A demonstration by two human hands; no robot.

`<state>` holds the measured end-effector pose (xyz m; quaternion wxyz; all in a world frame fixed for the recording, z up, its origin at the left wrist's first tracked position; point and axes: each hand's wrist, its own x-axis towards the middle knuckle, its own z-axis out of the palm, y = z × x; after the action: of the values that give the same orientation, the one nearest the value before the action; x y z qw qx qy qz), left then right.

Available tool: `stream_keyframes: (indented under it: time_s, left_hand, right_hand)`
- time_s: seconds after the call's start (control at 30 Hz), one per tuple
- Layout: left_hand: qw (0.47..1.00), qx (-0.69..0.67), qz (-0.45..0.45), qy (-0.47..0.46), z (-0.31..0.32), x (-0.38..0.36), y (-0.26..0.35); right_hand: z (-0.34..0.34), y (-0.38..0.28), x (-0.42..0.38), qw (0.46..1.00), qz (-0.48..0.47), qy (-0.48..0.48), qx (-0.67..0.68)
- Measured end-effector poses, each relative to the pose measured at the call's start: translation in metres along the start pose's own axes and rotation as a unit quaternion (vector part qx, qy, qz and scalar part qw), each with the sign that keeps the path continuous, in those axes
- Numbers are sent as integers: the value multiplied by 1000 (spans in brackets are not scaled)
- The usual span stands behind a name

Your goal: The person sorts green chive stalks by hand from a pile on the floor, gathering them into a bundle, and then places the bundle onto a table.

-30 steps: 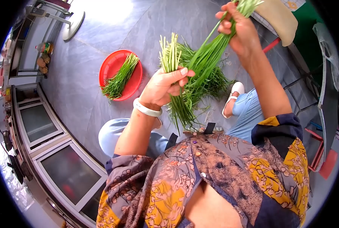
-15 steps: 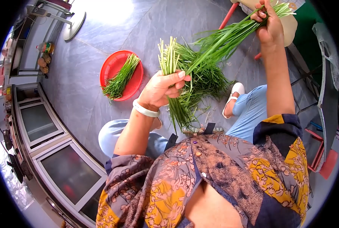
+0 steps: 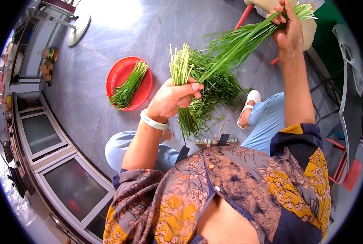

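My left hand (image 3: 175, 96) is closed round a bunch of garlic chives (image 3: 181, 67), pale cut ends up and green leaves hanging below. Its thumb and forefinger also touch the leaf tips of a second bunch. That second bunch of chives (image 3: 246, 42) is gripped near its pale ends by my right hand (image 3: 287, 28), raised at the upper right, its leaves slanting down to the left. Under both hands a loose heap of chives (image 3: 222, 87) lies on the floor. A red plate (image 3: 118, 71) to the left bears another neat bunch of chives (image 3: 130, 85).
Grey tiled floor (image 3: 88, 73) surrounds the heap. Cabinets with glass doors (image 3: 73, 189) line the left side, and a white fan base (image 3: 79, 30) stands at the upper left. A stool with red legs (image 3: 243, 18) is at the upper right, a hanging plastic bag (image 3: 350, 53) beyond it.
Both hands keep their bunches. The leaves of the right-hand bunch have shifted slightly near my left fingers, and the view has moved a little.
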<state>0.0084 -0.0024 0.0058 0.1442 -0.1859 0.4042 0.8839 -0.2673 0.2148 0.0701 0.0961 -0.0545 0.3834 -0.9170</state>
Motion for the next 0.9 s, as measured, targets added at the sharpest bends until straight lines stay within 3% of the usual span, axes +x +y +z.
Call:
stream_keyframes:
  time_s: [0.1,0.23,0.7,0.9]
  left_hand:
    - [999,13,-1,36,8,-1,2]
    - [999,35,-18,-7,9,-2,7]
    - [999,26,-5,-35,2,1,-2]
    - [997,75,-19,2,14,7,-4]
  right_hand:
    - [-4,0,1,997,18,-64,41]
    - [-1,-1,-2,990,45,-108,81]
    - [3,-2,-5,988,65,-114,85]
    - [10,7,-10,992,56,-91,60]
